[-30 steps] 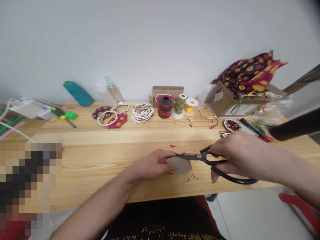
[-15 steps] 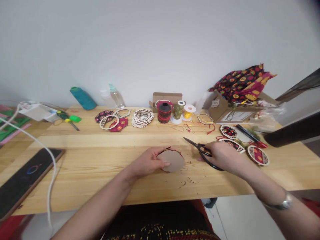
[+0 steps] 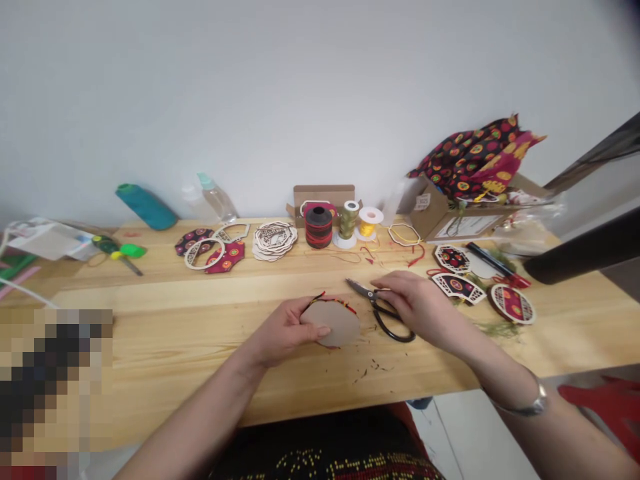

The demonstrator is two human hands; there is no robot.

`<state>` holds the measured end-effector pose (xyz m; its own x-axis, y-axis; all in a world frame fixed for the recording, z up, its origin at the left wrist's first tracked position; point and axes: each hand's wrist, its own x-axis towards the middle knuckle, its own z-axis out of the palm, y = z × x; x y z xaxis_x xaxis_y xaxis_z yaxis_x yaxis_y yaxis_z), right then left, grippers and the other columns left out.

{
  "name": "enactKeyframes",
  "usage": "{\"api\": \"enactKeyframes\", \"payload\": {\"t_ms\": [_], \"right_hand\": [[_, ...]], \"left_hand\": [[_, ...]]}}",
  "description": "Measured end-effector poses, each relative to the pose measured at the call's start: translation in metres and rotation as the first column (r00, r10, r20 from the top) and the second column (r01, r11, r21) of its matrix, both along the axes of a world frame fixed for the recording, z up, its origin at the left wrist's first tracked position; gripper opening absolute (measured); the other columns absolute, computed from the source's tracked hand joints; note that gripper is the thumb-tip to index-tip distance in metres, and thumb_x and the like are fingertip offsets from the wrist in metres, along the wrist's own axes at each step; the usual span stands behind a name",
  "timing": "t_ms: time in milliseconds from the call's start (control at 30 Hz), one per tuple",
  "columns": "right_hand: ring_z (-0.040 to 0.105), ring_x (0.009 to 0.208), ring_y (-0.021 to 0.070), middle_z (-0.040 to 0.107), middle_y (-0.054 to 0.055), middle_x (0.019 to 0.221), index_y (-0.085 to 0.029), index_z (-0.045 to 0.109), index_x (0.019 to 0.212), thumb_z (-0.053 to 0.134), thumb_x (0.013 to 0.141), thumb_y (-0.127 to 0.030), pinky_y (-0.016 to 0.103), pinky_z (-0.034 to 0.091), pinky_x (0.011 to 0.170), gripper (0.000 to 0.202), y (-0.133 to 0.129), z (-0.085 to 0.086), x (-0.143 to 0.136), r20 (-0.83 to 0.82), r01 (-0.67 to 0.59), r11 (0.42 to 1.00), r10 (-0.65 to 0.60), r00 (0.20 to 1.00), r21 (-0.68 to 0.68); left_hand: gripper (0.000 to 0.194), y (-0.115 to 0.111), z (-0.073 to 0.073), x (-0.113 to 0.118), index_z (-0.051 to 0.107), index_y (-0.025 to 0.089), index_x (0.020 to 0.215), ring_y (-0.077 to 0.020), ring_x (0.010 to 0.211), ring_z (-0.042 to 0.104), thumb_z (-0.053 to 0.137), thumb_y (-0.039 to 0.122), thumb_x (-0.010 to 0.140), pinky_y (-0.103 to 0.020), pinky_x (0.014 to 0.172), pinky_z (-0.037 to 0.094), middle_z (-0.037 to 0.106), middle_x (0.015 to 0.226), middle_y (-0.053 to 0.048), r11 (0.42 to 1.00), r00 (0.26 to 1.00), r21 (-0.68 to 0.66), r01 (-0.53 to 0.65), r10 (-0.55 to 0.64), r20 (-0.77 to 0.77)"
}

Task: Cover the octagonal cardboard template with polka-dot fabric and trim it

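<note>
My left hand [image 3: 290,333] pinches a round grey cardboard disc [image 3: 334,325], thumb on its flat face and fingers behind. Dark patterned fabric with red and yellow bits shows along the disc's top edge, with a little red below. To its right, my right hand [image 3: 413,303] grips black-handled scissors [image 3: 373,295], fingers at the handle just behind the pivot. The blades point up and left, above the disc and apart from it. Small dark scraps [image 3: 373,368] lie on the wooden table [image 3: 190,373] below the scissors.
Finished fabric ornaments [image 3: 457,287] lie right of my right hand. Along the wall stand thread spools [image 3: 319,227], wooden cut-outs [image 3: 274,240], a spray bottle [image 3: 216,199], a teal thread cone [image 3: 146,205] and a cardboard box with cloth [image 3: 467,217]. A screwdriver [image 3: 117,253] lies left.
My right hand has brought the scissors leftward, closer to the disc. My left hand keeps its hold on the disc. The whole view has shifted slightly.
</note>
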<state>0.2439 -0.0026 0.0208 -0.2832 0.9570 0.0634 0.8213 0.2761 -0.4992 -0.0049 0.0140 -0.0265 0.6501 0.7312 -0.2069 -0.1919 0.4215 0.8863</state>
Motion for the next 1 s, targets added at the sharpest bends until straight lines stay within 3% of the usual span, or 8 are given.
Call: {"api": "enactKeyframes", "payload": {"t_ms": [100, 233, 433, 633, 1000], "right_hand": [[0.06, 0.109, 0.0184, 0.066, 0.009, 0.116, -0.019, 0.065, 0.112, 0.048, 0.091, -0.02, 0.036, 0.046, 0.096, 0.027, 0.007, 0.004, -0.011, -0.368, -0.176, 0.984, 0.152, 0.917, -0.032], [0.06, 0.107, 0.0165, 0.064, 0.009, 0.116, -0.018, 0.066, 0.103, 0.05, 0.092, -0.023, 0.036, 0.047, 0.095, 0.021, 0.015, 0.001, -0.024, -0.514, -0.33, 0.927, 0.199, 0.834, -0.178], [0.06, 0.096, 0.0163, 0.064, 0.007, 0.106, -0.017, 0.065, 0.079, 0.056, 0.088, -0.02, 0.035, 0.048, 0.087, 0.013, 0.015, -0.002, -0.029, -0.536, -0.255, 0.943, 0.105, 0.838, -0.215], [0.06, 0.09, 0.0154, 0.065, 0.006, 0.099, -0.018, 0.065, 0.082, 0.057, 0.087, -0.017, 0.033, 0.047, 0.083, 0.01, 0.009, -0.004, -0.023, -0.524, -0.19, 0.978, 0.12, 0.843, -0.082], [0.06, 0.08, 0.0129, 0.066, 0.005, 0.091, -0.017, 0.064, 0.081, 0.055, 0.087, -0.015, 0.029, 0.048, 0.076, 0.011, 0.008, -0.001, -0.023, -0.53, -0.189, 0.979, 0.117, 0.84, -0.083]], "left_hand": [[0.031, 0.0, 0.002, 0.0, 0.072, 0.016, 0.098, -0.0145, 0.076, 0.067, 0.078, 0.02, 0.068, -0.026, 0.071, 0.054, 0.075, 0.088, -0.004, 1.0, 1.0, -0.01, -0.003, 0.003, -0.006], [0.036, 0.0, 0.002, -0.001, 0.071, 0.017, 0.103, -0.0137, 0.074, 0.065, 0.078, 0.019, 0.068, -0.026, 0.069, 0.053, 0.074, 0.088, -0.004, 1.0, 1.0, -0.015, -0.015, 0.015, 0.005], [0.04, 0.0, -0.001, -0.004, 0.069, 0.017, 0.108, -0.0147, 0.079, 0.065, 0.077, 0.019, 0.069, -0.026, 0.073, 0.051, 0.074, 0.09, -0.005, 1.0, 1.0, -0.019, -0.008, 0.008, -0.016], [0.037, 0.001, 0.0, -0.002, 0.069, 0.016, 0.105, -0.0168, 0.082, 0.065, 0.077, 0.022, 0.069, -0.029, 0.075, 0.051, 0.074, 0.092, -0.006, 1.0, 0.997, 0.004, -0.024, 0.024, -0.076], [0.038, 0.003, -0.001, 0.0, 0.069, 0.014, 0.106, -0.0186, 0.082, 0.065, 0.075, 0.026, 0.071, -0.031, 0.078, 0.05, 0.074, 0.092, -0.008, 0.998, 0.989, 0.055, 0.019, -0.01, -0.146]]}}
